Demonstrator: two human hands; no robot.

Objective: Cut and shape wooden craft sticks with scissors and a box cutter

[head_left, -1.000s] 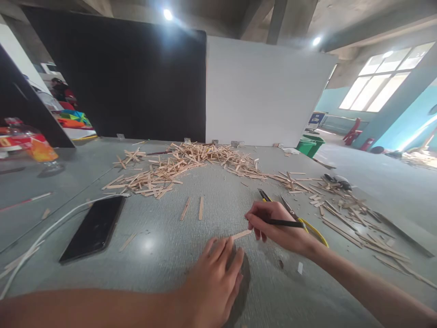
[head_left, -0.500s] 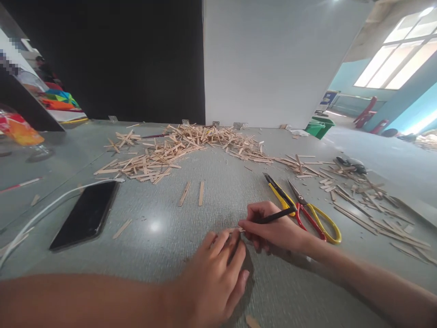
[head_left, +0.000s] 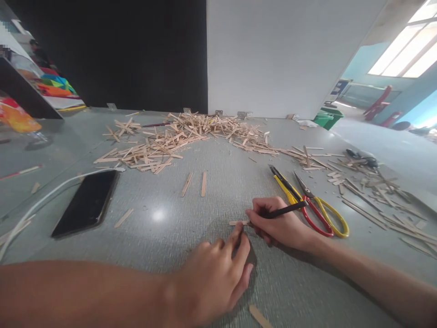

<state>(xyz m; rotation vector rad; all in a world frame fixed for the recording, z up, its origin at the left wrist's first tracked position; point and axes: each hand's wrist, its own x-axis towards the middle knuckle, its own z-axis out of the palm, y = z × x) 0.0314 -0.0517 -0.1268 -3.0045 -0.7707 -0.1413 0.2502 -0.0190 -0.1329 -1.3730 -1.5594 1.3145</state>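
Note:
A small wooden stick (head_left: 234,223) lies flat on the grey table, partly covered by my fingers. My left hand (head_left: 218,269) holds it down, an outstretched fingertip on top and the thumb apart below. From the right, my right hand (head_left: 278,223) is closed around a black pen (head_left: 287,209), its tip end hidden by the fingers near the stick. Just beyond that hand lie scissors with red and yellow handles (head_left: 322,214) and a yellow-and-black cutter knife (head_left: 285,184). Two loose sticks (head_left: 204,184) lie farther up the table, and another stick (head_left: 259,316) is at the bottom edge.
A heap of wooden sticks (head_left: 191,130) spreads along the back, below a black and white panel (head_left: 290,54). More scraps and sticks (head_left: 382,191) lie at right. On the left are a phone (head_left: 87,205), a white cable (head_left: 44,196) and a bottle (head_left: 20,118).
The left fingers have shifted so that more of the stick's left end shows. The right hand stays by the stick with the pen. The whole view has moved slightly.

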